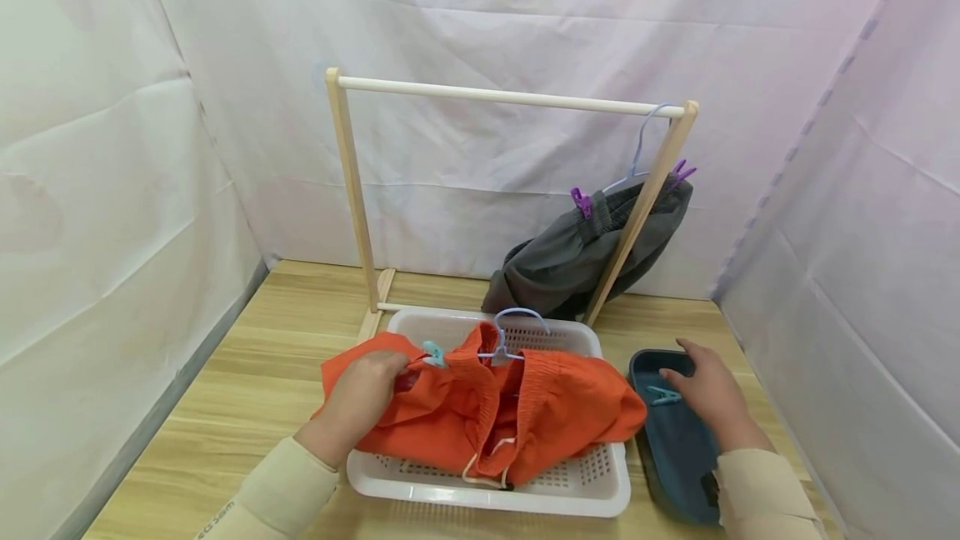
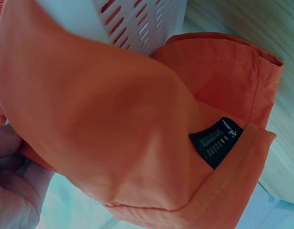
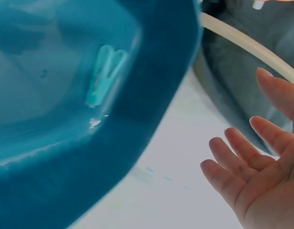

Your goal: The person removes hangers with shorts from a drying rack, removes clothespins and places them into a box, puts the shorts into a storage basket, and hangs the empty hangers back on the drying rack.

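Orange shorts (image 1: pixel 577 407) lie across a white basket, their waistband around a light-blue hanger (image 1: pixel 501 352). On the left part of the waistband sits a light-blue clothespin (image 1: pixel 434 354). My left hand (image 1: pixel 363 398) grips the fabric just left of that clip; in the left wrist view its curled fingers (image 2: pixel 30 183) hold the cloth's edge. A dark label (image 2: pixel 217 142) shows on the fabric. Over the blue tray (image 1: pixel 678 448), my right hand (image 1: pixel 708 386) has its fingers spread and holds nothing. Another clothespin (image 3: pixel 106 76) lies inside the tray, near its wall.
Behind the white basket (image 1: pixel 487 500) stands a wooden rack (image 1: pixel 510 96). Dark grey pants (image 1: pixel 551 265) hang at its right end from a hanger with two purple clothespins (image 1: pixel 581 202). White sheets (image 1: pixel 247 40) enclose the wooden table (image 1: pixel 247 390).
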Action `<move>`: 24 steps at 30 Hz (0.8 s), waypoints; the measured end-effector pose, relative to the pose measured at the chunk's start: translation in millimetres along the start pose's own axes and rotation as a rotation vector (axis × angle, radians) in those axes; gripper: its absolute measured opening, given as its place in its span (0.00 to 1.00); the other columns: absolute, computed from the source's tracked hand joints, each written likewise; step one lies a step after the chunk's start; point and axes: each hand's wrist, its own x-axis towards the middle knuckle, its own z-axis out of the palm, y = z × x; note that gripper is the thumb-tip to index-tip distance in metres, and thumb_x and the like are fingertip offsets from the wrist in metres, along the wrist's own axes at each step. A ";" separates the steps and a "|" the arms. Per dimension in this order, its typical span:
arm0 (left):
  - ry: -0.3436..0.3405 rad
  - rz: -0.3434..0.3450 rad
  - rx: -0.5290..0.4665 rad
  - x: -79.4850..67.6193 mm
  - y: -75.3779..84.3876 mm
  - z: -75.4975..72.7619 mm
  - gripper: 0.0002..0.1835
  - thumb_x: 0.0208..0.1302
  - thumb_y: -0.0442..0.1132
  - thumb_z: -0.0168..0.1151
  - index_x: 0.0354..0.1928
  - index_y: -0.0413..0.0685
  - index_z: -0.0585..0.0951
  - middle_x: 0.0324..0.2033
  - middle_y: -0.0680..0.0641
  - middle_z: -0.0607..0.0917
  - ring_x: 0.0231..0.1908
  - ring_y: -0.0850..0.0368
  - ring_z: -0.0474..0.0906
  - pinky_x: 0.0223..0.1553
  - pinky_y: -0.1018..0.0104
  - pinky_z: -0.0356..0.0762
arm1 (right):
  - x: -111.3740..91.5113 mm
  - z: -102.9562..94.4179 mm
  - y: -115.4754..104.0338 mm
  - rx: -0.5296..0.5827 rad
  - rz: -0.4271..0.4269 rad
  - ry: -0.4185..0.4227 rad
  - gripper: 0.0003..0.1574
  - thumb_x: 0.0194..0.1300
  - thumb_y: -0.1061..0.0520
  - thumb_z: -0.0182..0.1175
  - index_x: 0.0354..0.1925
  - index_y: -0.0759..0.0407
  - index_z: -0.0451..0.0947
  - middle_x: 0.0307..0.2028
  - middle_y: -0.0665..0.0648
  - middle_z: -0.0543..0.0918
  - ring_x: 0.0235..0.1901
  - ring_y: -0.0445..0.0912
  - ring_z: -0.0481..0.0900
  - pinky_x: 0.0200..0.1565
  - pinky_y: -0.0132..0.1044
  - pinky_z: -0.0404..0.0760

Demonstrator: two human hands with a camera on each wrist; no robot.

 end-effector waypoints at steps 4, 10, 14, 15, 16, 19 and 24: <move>-0.016 -0.013 0.007 0.0 -0.2 -0.3 0.17 0.57 0.20 0.59 0.22 0.51 0.73 0.18 0.59 0.66 0.24 0.62 0.66 0.26 0.73 0.69 | -7.6 -3.8 -8.9 0.013 0.000 0.023 0.47 0.65 0.50 0.61 0.70 0.72 0.54 0.63 0.82 0.57 0.60 0.76 0.58 0.56 0.69 0.63; -0.022 -0.014 0.007 0.6 1.4 -1.4 0.16 0.58 0.21 0.59 0.22 0.51 0.74 0.18 0.59 0.68 0.24 0.61 0.67 0.27 0.73 0.70 | -17.2 -8.6 -20.4 0.027 -0.015 0.051 0.47 0.65 0.49 0.61 0.70 0.70 0.54 0.64 0.81 0.57 0.61 0.75 0.58 0.56 0.70 0.62; -0.014 0.000 0.012 1.0 2.0 -1.7 0.16 0.57 0.20 0.59 0.23 0.49 0.74 0.18 0.57 0.69 0.24 0.61 0.67 0.27 0.72 0.71 | -22.4 -10.7 -28.3 0.023 -0.046 0.103 0.45 0.64 0.52 0.62 0.70 0.70 0.55 0.65 0.79 0.59 0.61 0.74 0.59 0.56 0.69 0.62; -0.009 0.005 0.011 1.0 2.1 -1.9 0.16 0.57 0.20 0.59 0.22 0.49 0.73 0.18 0.57 0.69 0.24 0.60 0.68 0.27 0.72 0.71 | -23.7 -11.3 -30.2 0.022 -0.054 0.117 0.44 0.64 0.53 0.62 0.69 0.70 0.56 0.64 0.79 0.59 0.61 0.74 0.59 0.57 0.69 0.62; -0.006 0.010 0.009 0.9 2.1 -1.9 0.16 0.57 0.19 0.58 0.22 0.48 0.73 0.18 0.57 0.69 0.24 0.60 0.68 0.27 0.72 0.71 | -24.8 -12.2 -32.0 0.020 -0.061 0.130 0.44 0.64 0.53 0.62 0.69 0.70 0.56 0.64 0.79 0.60 0.61 0.74 0.59 0.56 0.69 0.63; 0.002 0.015 0.006 0.8 1.8 -1.8 0.16 0.57 0.19 0.58 0.22 0.48 0.73 0.18 0.57 0.69 0.24 0.60 0.68 0.27 0.72 0.71 | -28.5 -14.8 -37.9 0.017 -0.082 0.169 0.43 0.63 0.54 0.63 0.69 0.70 0.57 0.64 0.78 0.61 0.60 0.73 0.61 0.56 0.69 0.63; 0.004 0.017 0.013 0.6 1.5 -1.4 0.16 0.57 0.19 0.59 0.22 0.48 0.73 0.18 0.57 0.70 0.23 0.61 0.68 0.27 0.72 0.72 | -34.3 -21.2 -49.4 0.033 -0.114 0.224 0.42 0.63 0.56 0.63 0.69 0.69 0.58 0.64 0.77 0.63 0.60 0.73 0.61 0.54 0.70 0.64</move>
